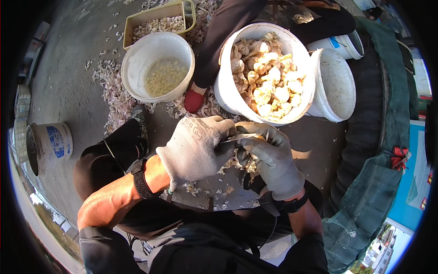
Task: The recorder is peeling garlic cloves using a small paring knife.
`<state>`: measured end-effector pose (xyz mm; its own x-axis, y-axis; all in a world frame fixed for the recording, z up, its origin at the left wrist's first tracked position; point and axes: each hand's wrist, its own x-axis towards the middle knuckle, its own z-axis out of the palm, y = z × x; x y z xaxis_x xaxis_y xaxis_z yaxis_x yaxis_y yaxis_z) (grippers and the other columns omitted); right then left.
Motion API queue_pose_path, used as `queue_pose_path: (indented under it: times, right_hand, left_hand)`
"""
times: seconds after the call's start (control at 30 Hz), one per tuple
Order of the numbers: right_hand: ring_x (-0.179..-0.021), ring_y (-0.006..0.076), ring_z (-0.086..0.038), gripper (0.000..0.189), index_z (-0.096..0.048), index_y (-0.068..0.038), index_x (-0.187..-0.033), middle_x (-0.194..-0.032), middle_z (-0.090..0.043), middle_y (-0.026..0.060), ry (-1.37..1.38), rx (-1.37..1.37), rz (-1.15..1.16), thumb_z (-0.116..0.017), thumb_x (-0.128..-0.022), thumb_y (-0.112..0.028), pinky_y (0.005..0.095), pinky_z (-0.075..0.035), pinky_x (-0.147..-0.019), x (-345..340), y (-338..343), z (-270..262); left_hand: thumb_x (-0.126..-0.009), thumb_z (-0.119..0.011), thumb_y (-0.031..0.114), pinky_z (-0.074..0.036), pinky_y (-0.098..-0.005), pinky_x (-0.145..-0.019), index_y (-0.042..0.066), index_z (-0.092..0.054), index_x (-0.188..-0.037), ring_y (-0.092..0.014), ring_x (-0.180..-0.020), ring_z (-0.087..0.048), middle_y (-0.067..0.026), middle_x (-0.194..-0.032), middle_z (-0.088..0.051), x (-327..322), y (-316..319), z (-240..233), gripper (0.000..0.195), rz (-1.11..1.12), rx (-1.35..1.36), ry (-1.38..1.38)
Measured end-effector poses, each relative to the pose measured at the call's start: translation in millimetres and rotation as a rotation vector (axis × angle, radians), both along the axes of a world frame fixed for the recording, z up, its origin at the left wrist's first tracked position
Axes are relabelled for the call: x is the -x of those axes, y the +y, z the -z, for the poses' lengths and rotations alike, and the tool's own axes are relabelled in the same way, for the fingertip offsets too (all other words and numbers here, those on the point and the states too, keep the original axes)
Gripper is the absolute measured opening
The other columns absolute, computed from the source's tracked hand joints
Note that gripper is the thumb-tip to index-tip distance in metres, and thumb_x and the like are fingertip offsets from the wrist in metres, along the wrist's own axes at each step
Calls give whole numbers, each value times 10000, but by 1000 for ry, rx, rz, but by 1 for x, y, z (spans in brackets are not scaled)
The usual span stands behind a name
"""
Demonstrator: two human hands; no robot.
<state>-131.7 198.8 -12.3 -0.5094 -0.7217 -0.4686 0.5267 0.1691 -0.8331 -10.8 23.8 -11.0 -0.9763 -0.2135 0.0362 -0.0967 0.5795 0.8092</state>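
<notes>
My left hand [202, 147], in a pale knitted work glove, is closed around the handle end of a small knife, mostly hidden by the fingers. The thin metal blade [241, 137] points right, across the fingers of my right hand [273, 150]. That gloved hand is curled, with pale garlic skin [251, 166] showing just under its fingers; the piece between its fingertips is largely hidden. Just beyond my hands stands a white bucket full of garlic bulbs [270, 75]. Peeled cloves [166, 77] lie in cloudy liquid in another white bucket [128, 70].
A yellowish tub [128, 30] holds more cloves at the upper left. Another person's dark-trousered leg [219, 37] and red shoe [194, 101] are between the buckets. Garlic skins [114, 92] litter the floor. An empty white bucket [337, 85] stands right; a blue-marked bucket [56, 144] lies left.
</notes>
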Motion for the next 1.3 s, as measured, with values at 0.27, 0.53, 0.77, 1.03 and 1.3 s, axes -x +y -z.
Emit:
queue_pose_path:
  times: [0.27, 0.53, 0.77, 1.03, 1.3]
  right_hand:
    - [-785, 128, -685, 292, -657, 30, -1208, -1002, -709, 80, -94, -24, -13, -702, -926, -30, 237, -567, -676, -2, -8, -6]
    - [-805, 99, -664, 341, -633, 8, -1244, -1006, -684, 64, 65, 42, 16, -703, -911, 29, 227, -568, -713, -1, -4, -9]
    - [-860, 88, -651, 307, -638, -11, -1182, -1068, -684, 75, 427, -36, -23, -724, -891, 40, 237, -555, -770, -5, -2, -1]
    - [-946, 131, -685, 256, -731, -23, -1127, -1076, -743, 99, 806, 86, -89, -737, -876, 23, 269, -553, -835, -2, 0, 8]
    - [-935, 136, -695, 285, -738, -23, -1150, -1067, -744, 96, 738, 106, -123, -756, -870, 24, 261, -556, -837, -2, 1, 4]
  left_hand:
    - [-781, -740, 32, -574, -384, -710, 7, -692, -988, -339, -812, -713, -163, -907, -700, 0, 0, -7, 214, -14, -47, -7]
    - [-829, -695, 36, -564, -372, -706, 9, -697, -1028, -318, -773, -697, -156, -888, -695, -1, -3, 0, 201, -115, -122, -5]
    - [-895, -684, 57, -552, -326, -711, -8, -692, -1078, -190, -769, -700, -138, -913, -715, -2, -1, -2, 195, -145, -270, 88]
    - [-956, -710, 164, -504, -255, -594, 7, -659, -1089, -74, -665, -609, -33, -778, -668, 3, -4, -3, 212, -159, -569, -176]
    - [-970, -691, 177, -442, -208, -529, 49, -650, -1084, -34, -623, -564, 22, -789, -644, 4, -2, -6, 177, -194, -882, -297]
